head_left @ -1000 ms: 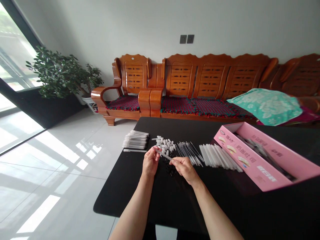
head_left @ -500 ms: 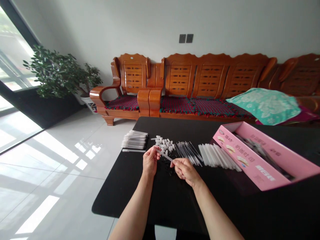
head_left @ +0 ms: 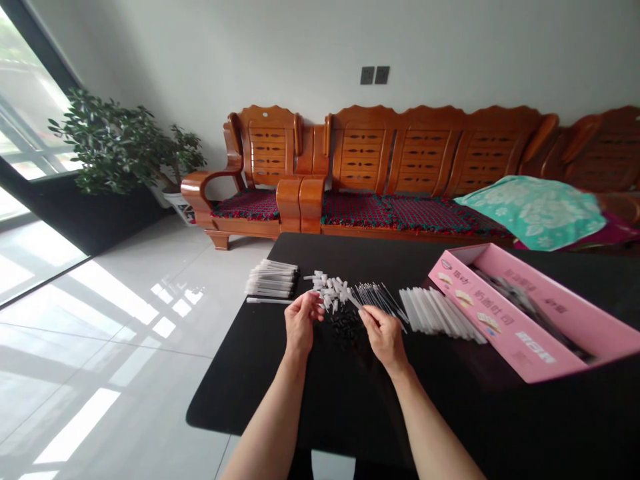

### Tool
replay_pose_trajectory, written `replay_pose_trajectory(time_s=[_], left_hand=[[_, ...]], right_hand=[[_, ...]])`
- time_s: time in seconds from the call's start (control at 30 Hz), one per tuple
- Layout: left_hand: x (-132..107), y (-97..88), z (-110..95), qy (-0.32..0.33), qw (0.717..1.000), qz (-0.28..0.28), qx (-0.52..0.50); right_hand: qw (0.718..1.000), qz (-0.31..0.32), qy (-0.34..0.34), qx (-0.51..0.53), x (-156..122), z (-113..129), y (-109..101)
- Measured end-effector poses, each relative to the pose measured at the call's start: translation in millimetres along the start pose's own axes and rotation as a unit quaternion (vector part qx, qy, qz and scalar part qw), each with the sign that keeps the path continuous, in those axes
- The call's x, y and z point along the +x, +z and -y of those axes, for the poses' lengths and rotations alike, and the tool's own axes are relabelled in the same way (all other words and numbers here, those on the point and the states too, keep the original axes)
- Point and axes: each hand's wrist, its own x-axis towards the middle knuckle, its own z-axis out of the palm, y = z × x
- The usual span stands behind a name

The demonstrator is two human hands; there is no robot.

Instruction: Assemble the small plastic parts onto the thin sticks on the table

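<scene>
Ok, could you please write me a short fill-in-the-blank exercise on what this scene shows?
1. The open box on the table is ____ in colour.
2. The small parts heaped between the left hand and the right hand are ____ in colour.
3. The sofa behind the table is made of ____.

Missing words: pink; black; wood.

Left hand (head_left: 301,328) and right hand (head_left: 384,337) near each other, both half-closed
</scene>
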Motion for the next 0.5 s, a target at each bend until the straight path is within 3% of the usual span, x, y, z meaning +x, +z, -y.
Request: replay_pose_trajectory(time_s=[0.1,0.2,0.33,0.4,0.5], left_hand=[[-6.4,4.0,3.6,0.032,0.995,0.029,0.089],[-3.7,-1.5,5.5,0.055,0.985,0.005,0.162],[0.8,-11.4,9.3,0.062,0.966,-0.064,0.244],[0.9,-14.1,10.8,0.071,0.953,-0.092,0.279],[0.0,-14.9,11.1,0.063,0.948,-0.108,0.291]], right_hand=[[0.999,-0.04,0.029,-0.021,2.7,-13.6,-6.9],[0.983,-0.138,0.089,-0.086,3.1,-33.2,-23.8],[0.905,-0.254,0.239,-0.242,-0.1,-56.4,-52.8],[0.867,-0.274,0.291,-0.299,-3.0,-63.7,-63.8],[0.833,-0.285,0.324,-0.346,-7.1,-72.2,-72.7]])
